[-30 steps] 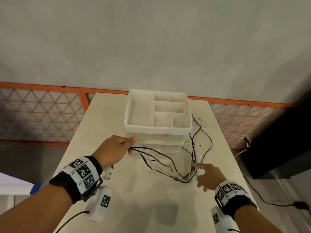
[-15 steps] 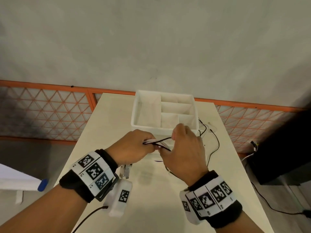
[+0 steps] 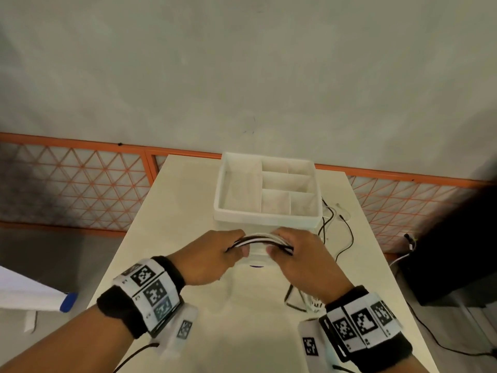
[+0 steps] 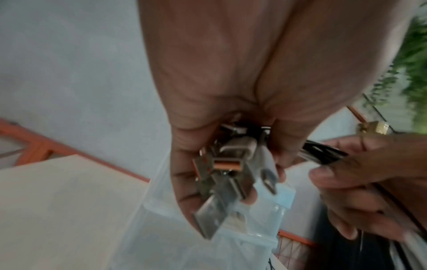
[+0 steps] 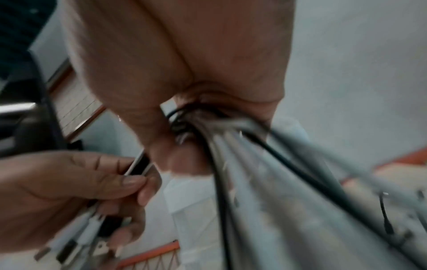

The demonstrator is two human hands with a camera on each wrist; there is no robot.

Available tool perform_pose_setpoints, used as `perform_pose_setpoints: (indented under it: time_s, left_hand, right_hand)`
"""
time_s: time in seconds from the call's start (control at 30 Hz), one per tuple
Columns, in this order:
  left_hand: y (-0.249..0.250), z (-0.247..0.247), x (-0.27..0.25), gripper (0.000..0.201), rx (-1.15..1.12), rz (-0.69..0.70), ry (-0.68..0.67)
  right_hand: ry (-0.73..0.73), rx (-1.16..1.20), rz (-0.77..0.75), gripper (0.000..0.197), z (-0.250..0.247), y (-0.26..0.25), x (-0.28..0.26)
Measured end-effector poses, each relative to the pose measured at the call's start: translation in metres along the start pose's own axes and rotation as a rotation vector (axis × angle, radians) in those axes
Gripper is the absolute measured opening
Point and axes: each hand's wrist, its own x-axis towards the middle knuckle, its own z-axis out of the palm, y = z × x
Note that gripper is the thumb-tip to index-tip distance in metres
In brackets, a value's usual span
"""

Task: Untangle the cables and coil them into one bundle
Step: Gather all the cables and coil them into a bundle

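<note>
A flat band of black and white cables (image 3: pixel 259 240) spans between both hands above the cream table (image 3: pixel 161 216), just in front of the white tray. My left hand (image 3: pixel 215 258) grips one end, with several USB plugs (image 4: pixel 231 175) sticking out of its fist. My right hand (image 3: pixel 298 258) grips the band a short way along, and the loose strands (image 5: pixel 265 182) trail out below it. More black cable (image 3: pixel 347 238) lies on the table at the right and hangs under the right wrist (image 3: pixel 291 300).
A white divided tray (image 3: pixel 266 211) sits on a clear box at the table's far middle. An orange lattice railing (image 3: pixel 80 189) runs behind. A dark object (image 3: pixel 457 251) with cords stands on the floor to the right.
My right hand came up from the table and took hold of the cables beside the left hand. The two hands have since drawn apart, with the cables gathered into a band between them.
</note>
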Motion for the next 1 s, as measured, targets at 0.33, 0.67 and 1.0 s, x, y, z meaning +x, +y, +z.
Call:
perform_pose_setpoints:
  time_s: [0.33, 0.67, 1.0]
  left_hand:
    - [0.016, -0.012, 0.003, 0.021, -0.634, -0.003, 0.057]
    - [0.035, -0.001, 0.007, 0.071, -1.055, -0.213, 0.176]
    - [0.043, 0.002, 0.003, 0.050, -0.749, -0.064, 0.032]
  right_hand:
    - [0.036, 0.402, -0.042, 0.047, -0.001, -0.007, -0.003]
    - [0.038, 0.337, -0.192, 0.033, 0.009, -0.009, -0.007]
    - [-0.002, 0.197, -0.248, 0.028, 0.013, -0.007, 0.000]
